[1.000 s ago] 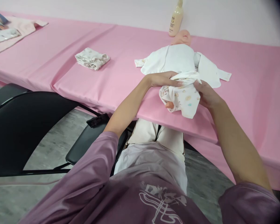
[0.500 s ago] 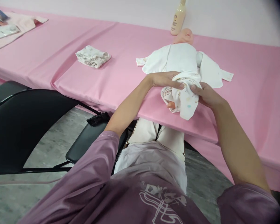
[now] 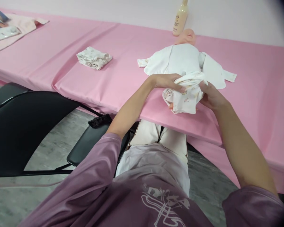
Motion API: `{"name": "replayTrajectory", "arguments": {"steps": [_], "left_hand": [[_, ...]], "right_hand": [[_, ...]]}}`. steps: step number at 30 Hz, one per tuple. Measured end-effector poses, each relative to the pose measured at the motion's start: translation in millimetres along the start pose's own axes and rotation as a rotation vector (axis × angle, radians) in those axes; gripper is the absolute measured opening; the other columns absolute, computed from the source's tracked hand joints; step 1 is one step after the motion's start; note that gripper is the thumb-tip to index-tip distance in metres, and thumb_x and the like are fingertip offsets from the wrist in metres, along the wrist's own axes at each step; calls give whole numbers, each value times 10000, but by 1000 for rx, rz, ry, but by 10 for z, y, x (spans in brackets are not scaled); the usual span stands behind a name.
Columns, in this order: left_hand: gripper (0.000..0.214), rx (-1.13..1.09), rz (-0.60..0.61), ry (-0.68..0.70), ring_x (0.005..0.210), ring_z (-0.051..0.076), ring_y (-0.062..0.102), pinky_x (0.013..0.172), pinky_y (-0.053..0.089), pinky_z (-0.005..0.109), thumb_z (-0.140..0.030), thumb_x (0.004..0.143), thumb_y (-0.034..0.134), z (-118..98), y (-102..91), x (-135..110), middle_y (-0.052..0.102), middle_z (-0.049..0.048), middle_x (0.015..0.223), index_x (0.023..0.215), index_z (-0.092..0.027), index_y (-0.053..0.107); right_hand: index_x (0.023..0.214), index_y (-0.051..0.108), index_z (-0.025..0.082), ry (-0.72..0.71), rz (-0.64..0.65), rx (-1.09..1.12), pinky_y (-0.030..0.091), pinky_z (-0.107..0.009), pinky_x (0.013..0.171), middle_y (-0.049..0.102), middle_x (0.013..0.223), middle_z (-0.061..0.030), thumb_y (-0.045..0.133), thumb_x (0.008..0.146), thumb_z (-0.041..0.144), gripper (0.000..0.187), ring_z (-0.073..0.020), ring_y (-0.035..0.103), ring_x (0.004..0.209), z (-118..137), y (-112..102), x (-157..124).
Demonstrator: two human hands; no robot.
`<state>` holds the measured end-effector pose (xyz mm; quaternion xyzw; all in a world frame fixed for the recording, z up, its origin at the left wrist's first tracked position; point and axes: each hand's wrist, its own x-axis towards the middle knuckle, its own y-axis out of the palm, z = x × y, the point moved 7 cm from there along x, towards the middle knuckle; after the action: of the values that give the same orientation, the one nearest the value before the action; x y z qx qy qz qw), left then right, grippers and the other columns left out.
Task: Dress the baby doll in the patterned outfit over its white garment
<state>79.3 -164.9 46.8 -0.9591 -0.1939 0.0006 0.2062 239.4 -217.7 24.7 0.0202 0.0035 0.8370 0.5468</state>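
A baby doll (image 3: 186, 36) in a white top lies on the pink table (image 3: 123, 78), head toward the wall. Small printed white trousers (image 3: 184, 96) are bunched over its legs near the table's front edge, with a doll foot peeking out beneath. My left hand (image 3: 167, 81) grips the trousers' waistband on the left side. My right hand (image 3: 209, 94) grips the same waistband on the right. Both hands are closed on the cloth.
A folded printed cloth (image 3: 94, 57) lies on the table to the left. A cream lotion bottle (image 3: 179, 19) stands behind the doll's head. Pink cloth and packets (image 3: 7, 30) sit at the far left. A black folding chair (image 3: 26, 126) stands at my left.
Both hands have drawn the trousers a little up the doll's legs toward its body; the loose hem that hung down now lies shorter and bunched higher.
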Motion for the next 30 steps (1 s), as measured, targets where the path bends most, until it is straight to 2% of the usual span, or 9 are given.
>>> {"name": "replayTrajectory", "arguments": {"steps": [3, 7, 10, 14, 17, 20, 24, 27, 30], "left_hand": [[700, 11, 11, 20, 1218, 359, 821, 1066, 664, 339, -727, 729, 988, -22, -4, -8, 879, 111, 1166, 1174, -193, 906], [787, 2, -33, 31, 1287, 355, 792, 1097, 632, 303, -765, 740, 971, -49, -36, -10, 870, 112, 1227, 1242, -165, 881], [830, -3, -68, 16, 1322, 361, 774, 1127, 610, 318, -799, 766, 941, -55, -44, -3, 860, 95, 1260, 1273, -147, 858], [815, 0, -73, -3, 1355, 377, 757, 1167, 588, 345, -784, 806, 928, -49, -28, 4, 854, 108, 1266, 1282, -126, 852], [774, -28, -59, -8, 1319, 389, 777, 1150, 608, 359, -781, 778, 942, -8, -21, 9, 866, 118, 1176, 1197, -133, 874], [757, -99, -24, 0, 1254, 394, 805, 1103, 639, 371, -745, 670, 1006, 37, -19, 17, 869, 109, 1083, 1131, -155, 891], [723, -103, 32, -9, 1157, 393, 833, 1058, 671, 399, -541, 516, 1100, 50, -16, 14, 867, 91, 1022, 1110, -175, 910], [626, -42, 23, -36, 1114, 374, 845, 1052, 680, 404, -500, 581, 1076, 38, -29, 0, 869, 79, 1009, 1112, -204, 928], [584, -33, 4, -25, 1098, 370, 853, 1036, 687, 401, -526, 627, 1058, 15, -31, -9, 869, 76, 990, 1099, -205, 933]], "right_hand": [[1164, 794, 235, 15, 7, -12, 684, -451, 1002, 823, 1243, -114, 939, 834, 800, 670, -363, 754, 1241, -21, -29, 3], [1087, 800, 214, 113, 4, -128, 684, -409, 913, 829, 1195, -129, 969, 776, 822, 704, -348, 769, 1143, -115, -162, -18], [1082, 822, 203, 164, 61, -226, 679, -393, 889, 833, 1180, -135, 1000, 723, 823, 738, -366, 761, 1161, -142, -230, -54], [1111, 850, 174, 156, 161, -267, 668, -382, 882, 835, 1186, -141, 1053, 671, 770, 767, -346, 766, 1094, -132, -213, -81], [1148, 830, 181, 92, 121, -164, 669, -400, 963, 828, 1228, -148, 1013, 743, 766, 734, -339, 768, 1127, -99, -170, -58], [1156, 802, 215, 24, 51, -60, 673, -437, 1015, 823, 1261, -145, 959, 781, 805, 716, -369, 762, 1213, -51, -108, -33], [1098, 788, 223, 35, 20, -47, 681, -443, 990, 825, 1250, -147, 971, 746, 830, 725, -381, 761, 1230, -32, -51, -29], [1076, 785, 207, 106, 1, -102, 684, -405, 884, 831, 1205, -153, 983, 697, 862, 781, -360, 777, 1134, -79, -101, -40], [1125, 799, 197, 129, 21, -136, 676, -369, 824, 829, 1229, -151, 977, 735, 835, 768, -338, 783, 1092, -122, -165, -47]]}}
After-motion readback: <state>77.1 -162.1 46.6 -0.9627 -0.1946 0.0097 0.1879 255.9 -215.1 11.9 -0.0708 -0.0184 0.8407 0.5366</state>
